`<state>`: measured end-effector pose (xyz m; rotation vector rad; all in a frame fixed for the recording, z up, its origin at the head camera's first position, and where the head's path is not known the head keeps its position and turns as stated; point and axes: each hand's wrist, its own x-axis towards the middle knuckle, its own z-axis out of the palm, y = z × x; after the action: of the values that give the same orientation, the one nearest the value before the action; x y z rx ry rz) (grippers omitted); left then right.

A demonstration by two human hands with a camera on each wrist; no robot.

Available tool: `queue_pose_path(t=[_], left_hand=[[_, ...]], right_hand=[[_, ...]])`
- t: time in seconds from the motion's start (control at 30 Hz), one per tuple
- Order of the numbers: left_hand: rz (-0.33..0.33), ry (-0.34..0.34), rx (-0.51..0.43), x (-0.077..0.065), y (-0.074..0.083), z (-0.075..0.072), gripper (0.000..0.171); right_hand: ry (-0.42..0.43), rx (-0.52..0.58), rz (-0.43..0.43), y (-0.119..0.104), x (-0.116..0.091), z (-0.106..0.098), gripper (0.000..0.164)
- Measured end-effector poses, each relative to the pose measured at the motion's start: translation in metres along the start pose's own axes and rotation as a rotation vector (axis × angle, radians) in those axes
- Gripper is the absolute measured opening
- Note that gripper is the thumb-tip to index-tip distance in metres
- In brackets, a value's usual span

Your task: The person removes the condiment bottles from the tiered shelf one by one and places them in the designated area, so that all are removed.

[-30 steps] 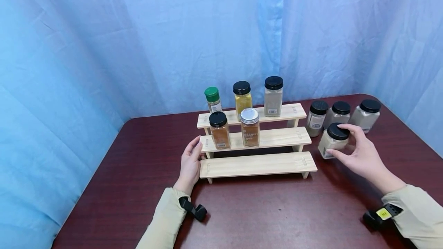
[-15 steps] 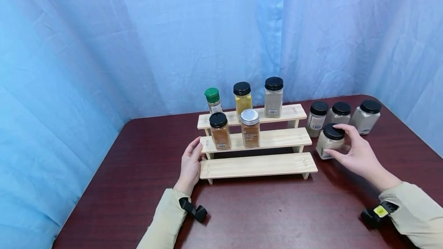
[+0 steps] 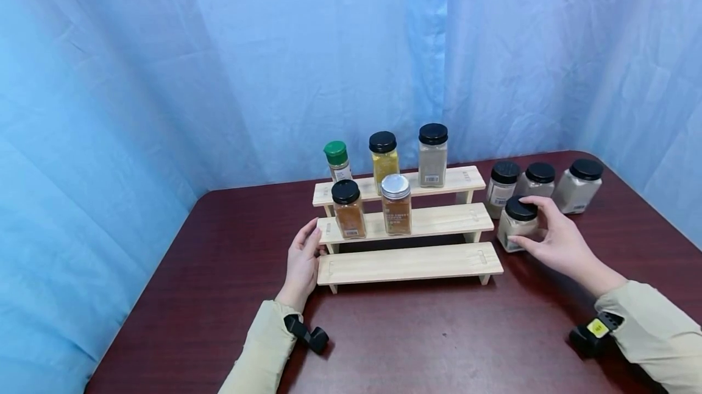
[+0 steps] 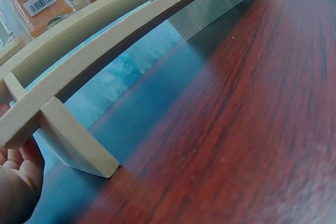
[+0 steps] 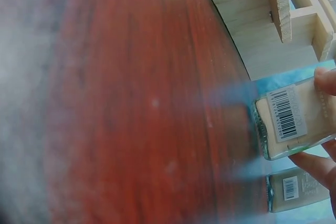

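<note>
A three-step wooden rack [image 3: 410, 263] stands on the table, its lowest step bare. My left hand [image 3: 300, 263] holds the rack's left end; its curled fingers [image 4: 20, 161] show beside the step in the left wrist view. My right hand [image 3: 559, 242] pinches a square glass spice jar [image 3: 510, 234] with a black lid and pale contents, just right of the rack. Its barcode label [image 5: 286, 113] faces the right wrist camera. Whether the jar's base touches the table I cannot tell. On the middle step are an orange-brown jar [image 3: 351, 218] and a silver-lidded jar [image 3: 397, 208].
The top step bears a green-capped bottle [image 3: 339, 159], a yellow jar [image 3: 386, 162] and a tall grey jar [image 3: 432, 159]. Behind my right hand stand a round shaker [image 3: 500, 192] and two black-lidded jars, one [image 3: 537, 181] beside the other [image 3: 577, 187]. Blue curtains [image 3: 307, 59] hang behind the table.
My right hand has moved slightly left with the pale jar, bringing it closer to the rack. The left hand stays at the rack's left end.
</note>
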<state>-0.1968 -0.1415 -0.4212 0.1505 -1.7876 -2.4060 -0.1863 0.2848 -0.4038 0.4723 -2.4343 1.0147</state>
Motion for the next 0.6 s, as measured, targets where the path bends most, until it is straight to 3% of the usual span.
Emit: queue_pose_path(t=[0.6], left_hand=[[0.004, 0.009, -0.001, -0.0004, 0.0007, 0.0004, 0.045]], right_hand=[[-0.041, -0.086, 0.005, 0.0033, 0.0054, 0.0002, 0.077]])
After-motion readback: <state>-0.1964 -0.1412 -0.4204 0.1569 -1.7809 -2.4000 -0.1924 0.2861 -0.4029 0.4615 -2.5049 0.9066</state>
